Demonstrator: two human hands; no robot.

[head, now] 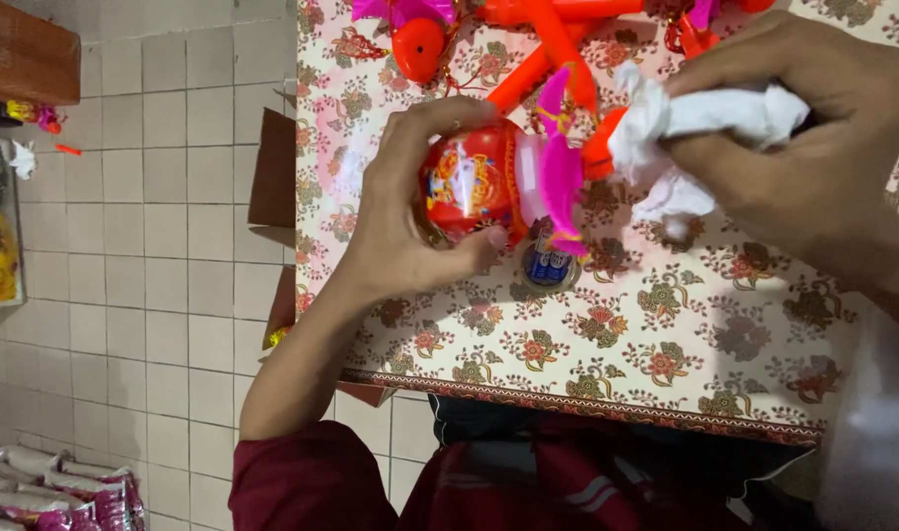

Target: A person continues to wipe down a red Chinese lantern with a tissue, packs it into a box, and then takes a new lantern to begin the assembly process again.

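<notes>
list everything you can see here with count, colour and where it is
round toy: one, red with a printed front, on the table, held in the left hand
pink fan-shaped part: one, on the toy's right side
white cloth: one, crumpled, pressed to the toy by the right hand
orange toy parts: several, at the table's far edge
small round cap: one, blue and silver, on the table below the toy
tablecloth: one, cream with flowers, covering the table
packets: several, pink and white, on the tiled floor bottom left
left hand: fingers around the toy
right hand: gripping the cloth
</notes>
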